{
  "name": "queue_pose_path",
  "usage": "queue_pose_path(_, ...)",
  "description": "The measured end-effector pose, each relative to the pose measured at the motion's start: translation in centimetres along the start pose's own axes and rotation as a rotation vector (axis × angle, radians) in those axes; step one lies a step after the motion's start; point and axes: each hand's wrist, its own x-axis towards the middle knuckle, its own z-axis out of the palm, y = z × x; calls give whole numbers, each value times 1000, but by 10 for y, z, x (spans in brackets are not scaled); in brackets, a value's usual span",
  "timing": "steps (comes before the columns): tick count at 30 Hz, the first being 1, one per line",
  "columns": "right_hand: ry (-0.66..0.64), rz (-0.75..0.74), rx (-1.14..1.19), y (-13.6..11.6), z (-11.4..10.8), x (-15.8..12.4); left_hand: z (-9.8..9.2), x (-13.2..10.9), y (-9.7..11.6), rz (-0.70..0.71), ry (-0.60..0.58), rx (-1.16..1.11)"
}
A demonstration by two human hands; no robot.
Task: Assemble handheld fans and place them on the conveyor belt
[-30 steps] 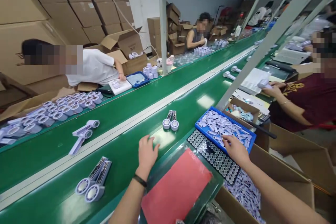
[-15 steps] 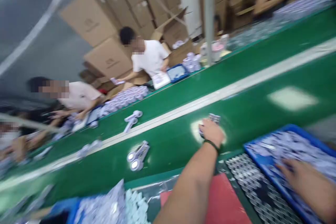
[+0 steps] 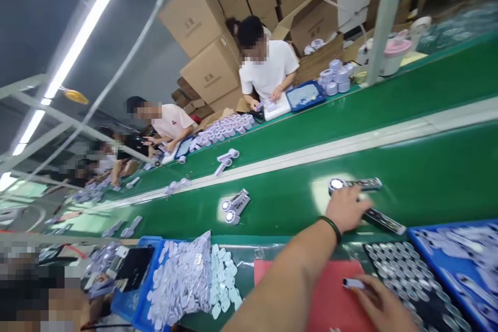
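Note:
My left hand [image 3: 347,210], with a dark band at the wrist, reaches onto the green conveyor belt. Its fingers curl over a lavender round-headed device, whose handle [image 3: 384,221] sticks out to the right; the head is under my palm. Just beyond my fingers lies a second such device [image 3: 336,185], its handle exposing dark inner parts. Over the red mat [image 3: 330,298], my right hand [image 3: 385,303] is closed on a small lavender piece [image 3: 353,283] with a dark end. Beside that hand are rows of clear round discs [image 3: 404,267].
A blue tray [image 3: 422,249] of lavender strips stands at the right. At lower left are a bag of lavender parts [image 3: 182,277] and pale green pieces [image 3: 223,277]. More devices [image 3: 235,207] lie on the belt. Co-workers [image 3: 268,65] sit across it; another person is at lower left.
My right hand has left the blue tray and come over the red mat with a lavender piece. My left hand stays over the belt at the devices. The view has swung left.

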Motion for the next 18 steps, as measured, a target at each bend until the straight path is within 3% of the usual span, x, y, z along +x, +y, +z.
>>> queue_pose_path(4, -201, -80, -297, -16, 12, -13, -31, -31, -12, -34, -114, -86)
queue_pose_path(6, -212, -54, -435, -25, -2, -13, -43, -63, -21, -66, -102, -195)
queue_pose_path(8, -196, -6, -413, -35, -21, -15, -47, -107, -29, -98, -107, -314)
queue_pose_path(11, -133, 28, -255, -49, -39, -18, -38, -176, -26, -147, -134, -479)
queue_pose_path(13, -119, 36, -215, -57, -36, -16, -25, -209, -15, -167, -157, -546)
queue_pose_path(15, -142, 33, -225, -62, -23, -10, -10, -226, -4, -190, -170, -557)
queue_pose_path(18, -188, 1, -283, -65, 5, -1, 1, -231, 4, -225, -168, -537)
